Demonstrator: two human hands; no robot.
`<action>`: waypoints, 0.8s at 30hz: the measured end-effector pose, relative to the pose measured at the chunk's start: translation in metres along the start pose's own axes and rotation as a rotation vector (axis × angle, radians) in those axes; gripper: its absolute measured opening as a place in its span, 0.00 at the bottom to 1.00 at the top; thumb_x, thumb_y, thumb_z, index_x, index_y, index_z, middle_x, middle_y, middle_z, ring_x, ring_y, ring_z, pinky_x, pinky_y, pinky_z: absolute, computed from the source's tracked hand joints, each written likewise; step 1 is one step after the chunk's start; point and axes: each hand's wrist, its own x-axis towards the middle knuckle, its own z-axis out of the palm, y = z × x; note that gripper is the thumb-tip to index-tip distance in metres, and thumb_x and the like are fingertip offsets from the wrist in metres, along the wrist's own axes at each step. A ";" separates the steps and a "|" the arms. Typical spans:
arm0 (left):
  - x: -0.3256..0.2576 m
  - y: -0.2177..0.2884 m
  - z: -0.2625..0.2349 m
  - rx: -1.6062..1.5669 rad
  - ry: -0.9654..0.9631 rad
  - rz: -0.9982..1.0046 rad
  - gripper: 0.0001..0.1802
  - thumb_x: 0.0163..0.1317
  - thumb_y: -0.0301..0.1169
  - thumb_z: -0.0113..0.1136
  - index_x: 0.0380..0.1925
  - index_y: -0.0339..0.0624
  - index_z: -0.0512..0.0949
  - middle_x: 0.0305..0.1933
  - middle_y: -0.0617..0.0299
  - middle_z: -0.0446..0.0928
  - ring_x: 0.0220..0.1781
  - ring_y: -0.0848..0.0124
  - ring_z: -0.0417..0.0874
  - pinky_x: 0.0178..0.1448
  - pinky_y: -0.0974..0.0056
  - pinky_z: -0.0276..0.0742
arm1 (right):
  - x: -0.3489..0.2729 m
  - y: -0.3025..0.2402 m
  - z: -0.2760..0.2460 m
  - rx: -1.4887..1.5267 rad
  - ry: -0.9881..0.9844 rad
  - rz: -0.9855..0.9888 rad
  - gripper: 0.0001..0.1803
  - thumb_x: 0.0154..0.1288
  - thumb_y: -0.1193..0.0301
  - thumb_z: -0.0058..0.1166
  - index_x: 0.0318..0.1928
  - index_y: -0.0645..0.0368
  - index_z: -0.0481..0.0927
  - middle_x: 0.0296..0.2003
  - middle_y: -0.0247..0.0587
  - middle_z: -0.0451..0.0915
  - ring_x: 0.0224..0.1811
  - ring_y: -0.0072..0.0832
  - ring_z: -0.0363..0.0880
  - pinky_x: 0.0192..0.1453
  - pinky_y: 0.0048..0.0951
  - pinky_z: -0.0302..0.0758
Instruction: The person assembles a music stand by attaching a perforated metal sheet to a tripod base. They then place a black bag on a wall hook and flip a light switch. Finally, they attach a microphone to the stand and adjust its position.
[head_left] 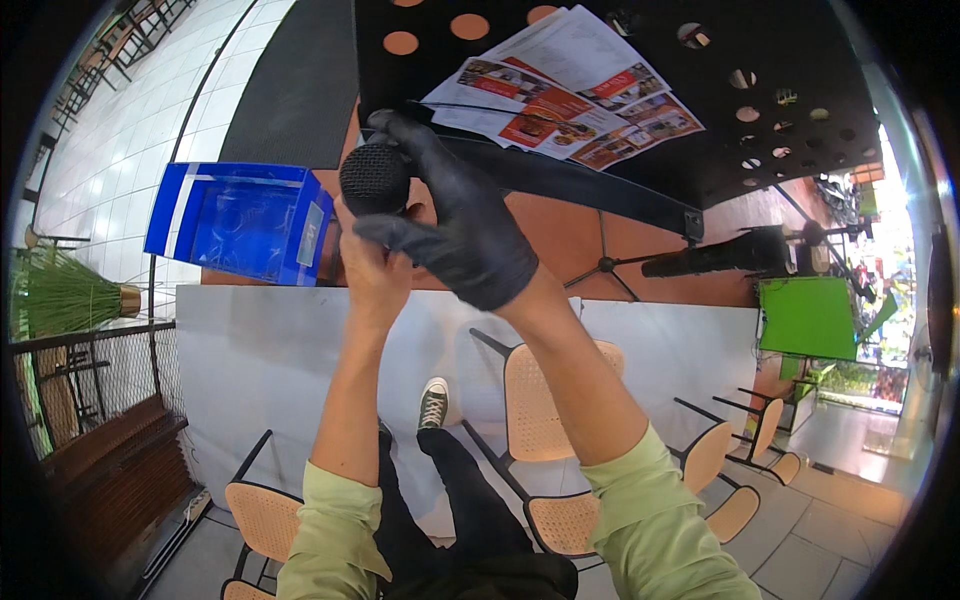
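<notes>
A microphone (373,178) with a round black mesh head points up toward me. My bare left hand (375,275) is closed on it from below, most of its fingers hidden behind the mesh head and the other hand. My right hand (470,230), in a black glove, curls around the head's right side, its fingers above and its thumb below. The microphone's handle is hidden. Just beyond the hands, printed sheets (570,100) with red panels and photos lie fanned on a black perforated stand (790,45).
An open blue box (240,225) stands to the left of the hands. Below me is a pale platform (270,350), with cane-seated chairs (535,400) around my legs. Thin black stand legs (606,265) rise beyond it. A green panel (805,318) is at the right.
</notes>
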 end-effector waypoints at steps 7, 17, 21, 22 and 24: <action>-0.034 0.017 -0.026 0.295 0.172 -0.129 0.27 0.59 0.23 0.62 0.56 0.33 0.63 0.53 0.53 0.69 0.56 0.64 0.71 0.58 0.61 0.69 | -0.148 -0.037 -0.175 -0.501 0.429 0.025 0.32 0.59 0.78 0.59 0.64 0.66 0.65 0.58 0.48 0.71 0.60 0.39 0.72 0.63 0.38 0.70; -0.079 0.054 0.218 -0.110 -0.697 -0.271 0.39 0.55 0.39 0.69 0.59 0.30 0.61 0.56 0.40 0.72 0.59 0.47 0.73 0.62 0.52 0.69 | -0.148 0.024 -0.307 -0.101 0.307 0.347 0.26 0.74 0.69 0.40 0.69 0.63 0.59 0.62 0.47 0.71 0.64 0.33 0.69 0.70 0.32 0.62; -0.087 0.047 0.284 -0.227 -0.570 -0.198 0.36 0.54 0.36 0.70 0.59 0.34 0.63 0.52 0.43 0.75 0.53 0.49 0.78 0.59 0.54 0.72 | -0.161 0.055 -0.313 0.236 0.430 0.286 0.22 0.74 0.68 0.42 0.63 0.65 0.67 0.58 0.46 0.74 0.61 0.36 0.72 0.70 0.33 0.63; -0.090 0.045 0.297 -0.276 -0.540 -0.203 0.35 0.54 0.36 0.70 0.58 0.35 0.64 0.50 0.44 0.76 0.52 0.51 0.79 0.58 0.55 0.72 | -0.163 0.055 -0.313 0.276 0.480 0.330 0.21 0.73 0.69 0.43 0.63 0.65 0.68 0.59 0.45 0.73 0.60 0.36 0.73 0.70 0.32 0.63; -0.095 0.034 0.314 -0.316 -0.516 -0.277 0.32 0.55 0.36 0.70 0.55 0.36 0.67 0.49 0.48 0.77 0.51 0.57 0.79 0.57 0.57 0.73 | -0.165 0.058 -0.306 0.285 0.475 0.271 0.21 0.72 0.70 0.44 0.62 0.65 0.68 0.57 0.46 0.74 0.59 0.35 0.74 0.67 0.31 0.67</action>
